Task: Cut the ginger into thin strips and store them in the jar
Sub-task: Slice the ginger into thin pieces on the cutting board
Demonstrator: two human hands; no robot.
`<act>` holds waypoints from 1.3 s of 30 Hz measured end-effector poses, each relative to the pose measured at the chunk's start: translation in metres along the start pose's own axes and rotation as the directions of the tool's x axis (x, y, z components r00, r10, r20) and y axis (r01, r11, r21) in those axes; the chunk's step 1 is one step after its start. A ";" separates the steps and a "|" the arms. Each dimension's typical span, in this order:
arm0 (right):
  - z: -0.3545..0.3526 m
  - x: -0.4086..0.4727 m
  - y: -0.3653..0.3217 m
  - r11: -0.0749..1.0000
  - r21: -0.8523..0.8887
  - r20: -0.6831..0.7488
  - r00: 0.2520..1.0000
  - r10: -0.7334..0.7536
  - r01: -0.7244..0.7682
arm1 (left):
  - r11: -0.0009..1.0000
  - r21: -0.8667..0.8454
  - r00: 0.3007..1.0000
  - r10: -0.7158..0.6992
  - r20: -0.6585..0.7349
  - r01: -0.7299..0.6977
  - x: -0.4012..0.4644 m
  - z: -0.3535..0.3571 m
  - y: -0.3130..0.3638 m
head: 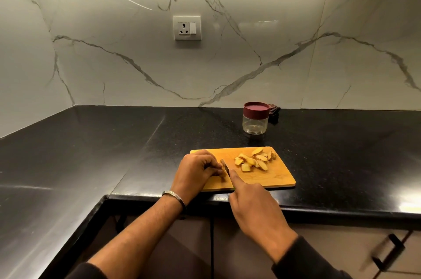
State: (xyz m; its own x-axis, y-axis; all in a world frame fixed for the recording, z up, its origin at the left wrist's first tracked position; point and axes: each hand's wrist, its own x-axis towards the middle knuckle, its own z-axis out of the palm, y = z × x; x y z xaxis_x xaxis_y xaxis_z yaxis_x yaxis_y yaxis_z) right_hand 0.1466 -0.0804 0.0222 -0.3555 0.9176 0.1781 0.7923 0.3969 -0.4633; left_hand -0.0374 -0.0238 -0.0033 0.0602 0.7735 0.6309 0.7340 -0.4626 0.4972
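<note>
A wooden cutting board (276,175) lies near the front edge of the black counter. On its left part my left hand (196,170) pinches a small piece of ginger (222,179), mostly hidden under the fingers. My right hand (250,201) grips a knife (225,166), its forefinger along the spine and the blade set against the ginger beside my left fingertips. A pile of ginger slices (255,160) sits on the board's far right part. A clear jar (255,121) with a maroon lid on stands behind the board.
The black counter (114,142) runs along a marble wall and turns a corner at the left. A dark small packet (274,114) lies right behind the jar. A wall socket (186,27) is above. Cabinet handle (387,253) shows at lower right.
</note>
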 end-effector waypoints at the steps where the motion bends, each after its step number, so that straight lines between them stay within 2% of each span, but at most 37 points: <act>1: 0.000 0.000 0.000 1.000 0.006 -0.001 1.000 0.003 -0.003 | 1.000 -0.004 1.000 0.000 0.002 0.000 0.000 0.000 0.000; 14: 0.004 0.000 0.001 1.000 0.001 0.014 1.000 -0.004 0.004 | 1.000 -0.023 1.000 -0.020 -0.001 0.019 0.000 0.000 0.000; 20: 0.007 0.008 0.001 0.998 -0.067 -0.005 1.000 -0.016 0.016 | 1.000 -0.025 1.000 -0.013 0.007 0.014 0.000 0.000 -0.001; 30: 0.009 0.018 0.002 0.995 -0.094 0.010 0.999 -0.035 0.036 | 0.999 0.041 1.000 0.019 0.001 -0.019 -0.001 0.000 -0.001; 39: 0.006 0.008 0.008 0.995 -0.086 0.081 0.996 -0.048 0.055 | 0.999 0.045 1.000 0.023 0.004 -0.023 0.000 0.002 -0.005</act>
State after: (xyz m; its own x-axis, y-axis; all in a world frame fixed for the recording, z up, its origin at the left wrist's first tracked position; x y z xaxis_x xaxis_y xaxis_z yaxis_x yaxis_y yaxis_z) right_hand 0.1472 -0.0701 0.0146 -0.4325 0.8923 0.1293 0.8110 0.4477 -0.3766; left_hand -0.0396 -0.0207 -0.0070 0.0793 0.7643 0.6399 0.7622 -0.4602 0.4552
